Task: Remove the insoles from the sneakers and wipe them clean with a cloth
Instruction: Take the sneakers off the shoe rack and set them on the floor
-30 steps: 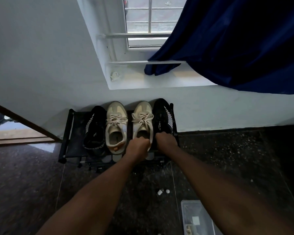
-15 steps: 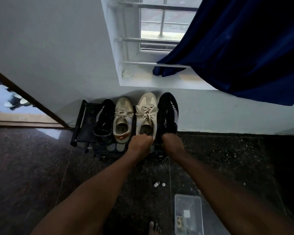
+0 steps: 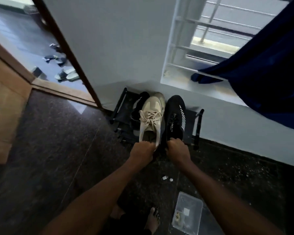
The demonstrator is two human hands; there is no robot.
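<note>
the left hand [image 3: 143, 150] is curled round the heel of the beige sneaker [image 3: 150, 119]. the right hand [image 3: 176, 150] pinches the heel collar of the black sneaker [image 3: 174, 116] just beside it. both shoes sit at the low shoe rack [image 3: 120, 107] by the wall, and the insoles are inside them (none shows from here). to do this well, lift each shoe by a firm heel hold, toes clear of the rack's rail, and set it on the floor [image 3: 58, 150] before reaching in. the beige one's laces look tied, so loosening them should ease the insole out. no cloth is in view.
</note>
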